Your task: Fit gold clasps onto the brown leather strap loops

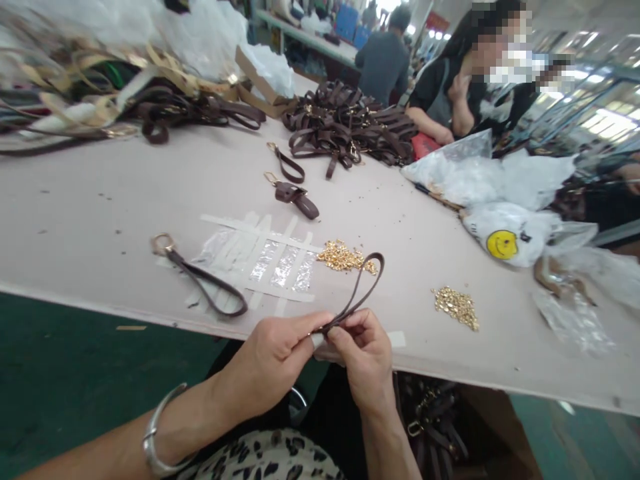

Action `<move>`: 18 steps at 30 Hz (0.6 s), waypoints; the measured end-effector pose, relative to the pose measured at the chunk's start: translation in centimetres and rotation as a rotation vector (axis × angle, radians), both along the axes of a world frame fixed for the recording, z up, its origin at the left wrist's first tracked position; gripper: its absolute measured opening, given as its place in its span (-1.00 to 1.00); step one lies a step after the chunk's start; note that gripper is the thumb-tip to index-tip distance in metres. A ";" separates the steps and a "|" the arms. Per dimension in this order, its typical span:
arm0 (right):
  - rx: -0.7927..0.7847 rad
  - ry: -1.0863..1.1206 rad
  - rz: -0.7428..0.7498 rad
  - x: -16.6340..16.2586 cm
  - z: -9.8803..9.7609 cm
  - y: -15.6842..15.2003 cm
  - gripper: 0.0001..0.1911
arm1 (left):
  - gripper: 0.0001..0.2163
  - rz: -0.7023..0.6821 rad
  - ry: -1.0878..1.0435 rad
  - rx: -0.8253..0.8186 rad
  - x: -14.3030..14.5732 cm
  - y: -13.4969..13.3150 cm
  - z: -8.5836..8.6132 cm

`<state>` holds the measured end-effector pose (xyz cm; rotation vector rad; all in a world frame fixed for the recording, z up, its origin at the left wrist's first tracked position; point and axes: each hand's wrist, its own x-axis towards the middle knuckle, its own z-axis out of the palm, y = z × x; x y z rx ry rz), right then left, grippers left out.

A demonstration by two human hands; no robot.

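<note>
A dark brown looped wrist strap [367,285] is held between my two hands at the table's front edge, its loop standing up and away from me. My left hand [275,353] pinches the strap's near end, where its fingers hide most of the hardware. Thumb and fingers of my right hand [365,353] close on the strap just below the loop. Left of my hands lies another wrist strap [210,287] with a gold clasp [163,244]. Beyond the loop is a pile of small gold metal pieces [343,257].
Further right lies a second gold pile [456,305]. A heap of brown straps [350,123] fills the table's far side. Clear tape strips [280,263] cover part of the tabletop. Plastic bags [515,227] lie at right, near a seated co-worker [450,87]. Below stands a box of straps [435,427].
</note>
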<state>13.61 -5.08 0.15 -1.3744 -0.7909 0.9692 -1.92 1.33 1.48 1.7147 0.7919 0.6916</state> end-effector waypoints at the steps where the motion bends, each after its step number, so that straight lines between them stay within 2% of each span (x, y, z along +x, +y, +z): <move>1: 0.000 0.002 -0.008 0.0 0.0 0.0 -0.74 | -0.62 0.007 0.008 0.017 0.1 -0.1 -0.1; 3: -0.009 -0.006 -0.023 0.1 0.1 -0.1 -0.73 | -0.64 0.018 0.021 0.005 0.6 -0.1 -0.3; 5: -0.019 -0.038 -0.028 0.3 0.2 -0.2 -0.74 | -0.67 0.013 0.011 -0.092 1.1 -0.1 -0.4; 9: -0.053 -0.208 0.066 2.5 0.4 -0.6 -0.78 | -0.68 -0.024 -0.146 -0.596 2.3 0.1 -0.6; 11: -0.074 -0.469 0.050 5.4 0.4 -0.8 -0.79 | -0.65 0.021 -0.237 -0.820 2.7 0.2 -0.6; 13: -0.123 -0.865 -0.077 9.4 0.5 -0.9 -0.74 | -0.61 0.097 -0.292 -0.931 2.8 0.3 -0.5; 14: -0.165 -1.086 -0.159 11.7 0.6 -0.9 -0.71 | -0.59 0.132 -0.311 -0.951 2.8 0.3 -0.4; 15: -0.199 -1.207 -0.210 13.9 0.6 -0.8 -0.69 | -0.57 0.163 -0.325 -0.956 2.7 0.3 -0.2; 18: -0.287 -1.408 -0.222 19.6 0.5 -0.1 -0.69 | -0.56 0.224 -0.352 -0.933 2.6 0.3 0.2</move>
